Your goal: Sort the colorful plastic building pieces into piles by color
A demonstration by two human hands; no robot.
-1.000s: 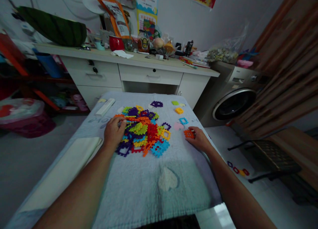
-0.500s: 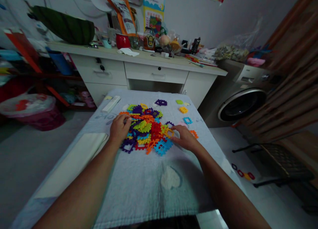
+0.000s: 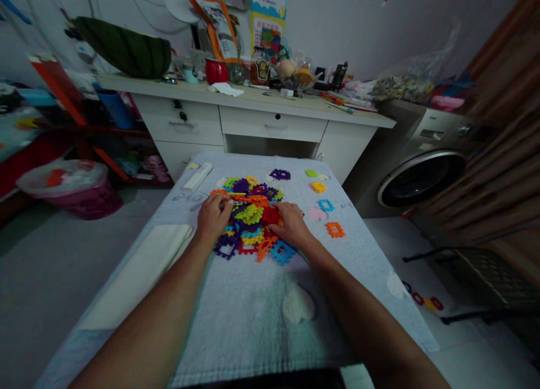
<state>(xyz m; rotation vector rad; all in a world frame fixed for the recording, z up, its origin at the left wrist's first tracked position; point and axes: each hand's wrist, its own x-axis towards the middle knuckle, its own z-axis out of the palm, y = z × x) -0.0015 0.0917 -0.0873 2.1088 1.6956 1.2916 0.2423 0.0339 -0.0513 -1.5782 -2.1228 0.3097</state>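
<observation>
A pile of colourful plastic interlocking building blocks, flat squares with notched edges, lies on the cloth-covered table. My left hand is at the pile's left side, its thumb and fingers drawn together beside orange and yellow blocks; whatever is between the fingertips is too small to make out. Over the right side of the pile lies my right hand, thumb and fingers apart around a red block, partly covering the blocks beneath. Just in front of it is a blue block.
Separate blocks lie around the pile: a purple one, a yellow one, a blue one and an orange one. A white bar-shaped object and folded white material are at left. Behind stands a desk.
My right hand has moved left from the yellow block at the pile's edge onto the red blocks, uncovering the orange block at right. My left hand stays at the pile. The view has shifted slightly.
</observation>
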